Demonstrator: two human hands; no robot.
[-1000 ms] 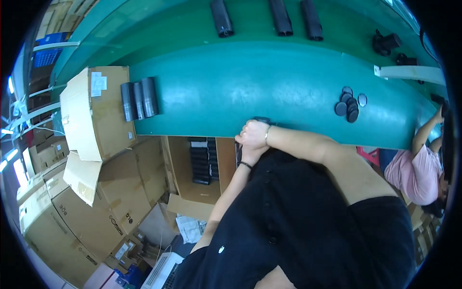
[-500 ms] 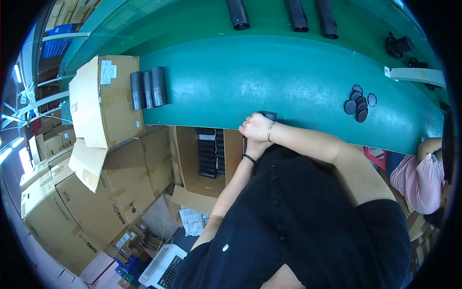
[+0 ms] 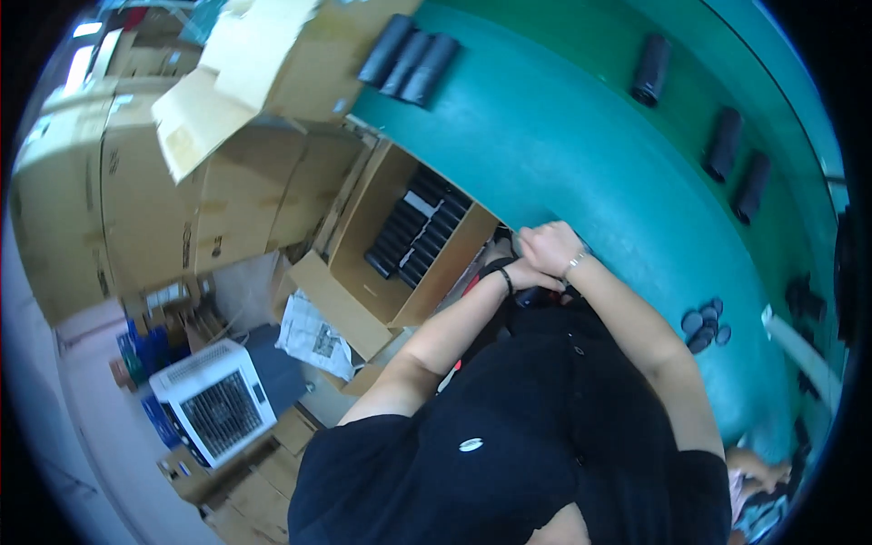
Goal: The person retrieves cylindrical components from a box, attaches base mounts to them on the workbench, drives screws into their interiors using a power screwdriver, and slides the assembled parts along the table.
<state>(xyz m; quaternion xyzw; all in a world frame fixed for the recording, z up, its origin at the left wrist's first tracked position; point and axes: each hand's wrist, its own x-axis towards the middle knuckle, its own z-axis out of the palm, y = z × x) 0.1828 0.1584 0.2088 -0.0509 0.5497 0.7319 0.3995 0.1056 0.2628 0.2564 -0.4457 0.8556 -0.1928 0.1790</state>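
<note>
In front of my body, at the near edge of the green table (image 3: 509,136), my two hands are together. My right hand (image 3: 549,247), with a bracelet at its wrist, lies over the left with its fingers curled closed. Below it, my left hand (image 3: 529,273), with a black band at the wrist, is closed too. Both grip a dark cylinder (image 3: 536,297), mostly hidden by the hands; a dark rounded part shows under the left hand. Left of my hands an open carton (image 3: 363,213) holds rows of black cylinders (image 3: 400,238).
Three black cylinders (image 3: 411,64) lie by a cardboard box (image 3: 318,68). Others (image 3: 724,145) rest on the far shelf. Black discs (image 3: 704,327) are piled at right. Stacked cartons (image 3: 154,209), a white air-cooler-like unit (image 3: 218,404) and a person's arm (image 3: 758,470) are around.
The view has turned toward the left, so the carton of cylinders and the white unit show more fully. My hands stay together, now held nearer my body.
</note>
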